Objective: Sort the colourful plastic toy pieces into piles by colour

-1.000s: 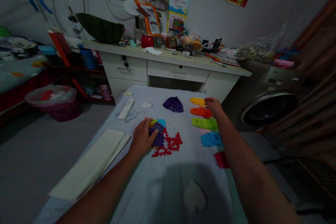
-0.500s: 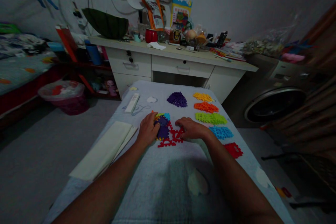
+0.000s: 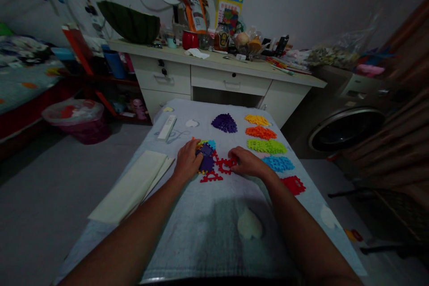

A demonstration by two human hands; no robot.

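On the pale blue cloth-covered table (image 3: 208, 228) lies a joined cluster of plastic puzzle pieces (image 3: 211, 165), purple, blue, yellow and red. My left hand (image 3: 187, 163) rests on its left side, fingers curled over the purple part. My right hand (image 3: 246, 166) pinches a red piece (image 3: 225, 165) at the cluster's right edge. Sorted piles lie to the right: yellow (image 3: 256, 119), orange (image 3: 260, 132), green (image 3: 266, 146), blue (image 3: 278, 163), red (image 3: 293, 184). A purple pile (image 3: 224, 123) sits farther back.
A folded cream cloth (image 3: 130, 187) lies at the table's left edge, a white flat box (image 3: 166, 127) behind it. A cluttered white desk (image 3: 217, 76) stands beyond, a washing machine (image 3: 345, 129) at right, a bin (image 3: 77, 118) and bed at left.
My right hand came back from the far yellow and orange piles to the cluster and now grips a red piece there. The left hand stayed on the cluster.
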